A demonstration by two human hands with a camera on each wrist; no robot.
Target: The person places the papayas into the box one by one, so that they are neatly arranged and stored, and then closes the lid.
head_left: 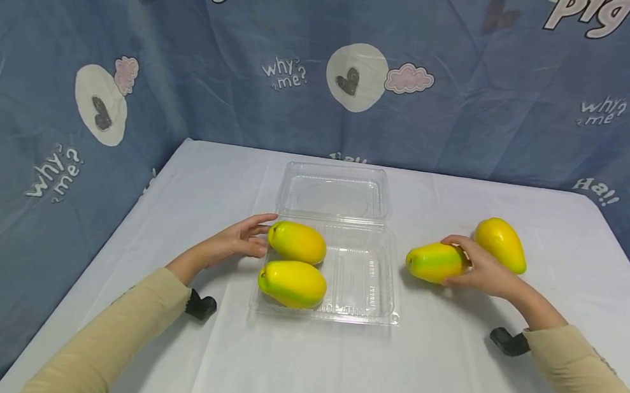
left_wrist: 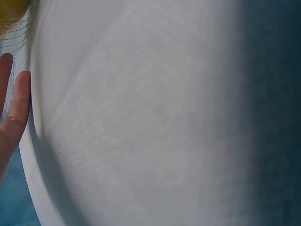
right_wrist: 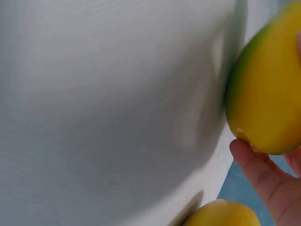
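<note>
A clear plastic clamshell box (head_left: 360,284) lies open on the table, its lid (head_left: 335,192) folded back. Two yellow-green mangoes, a rear one (head_left: 297,242) and a front one (head_left: 292,284), fill its left side. My left hand (head_left: 241,238) is at the box's left edge beside the rear mango, fingers extended and loosely spread. To the right of the box, my right hand (head_left: 480,269) grips a third mango (head_left: 433,262) at its right end, between thumb and fingers; the right wrist view shows this mango (right_wrist: 268,89) close up. Another mango (head_left: 500,243) rests just behind that hand.
A white cloth covers the table (head_left: 297,367). Blue printed fabric (head_left: 278,103) hangs behind it and along the left side. Black wrist-worn pieces, one at the left cuff (head_left: 201,305) and one at the right (head_left: 509,342), stick out near the tabletop.
</note>
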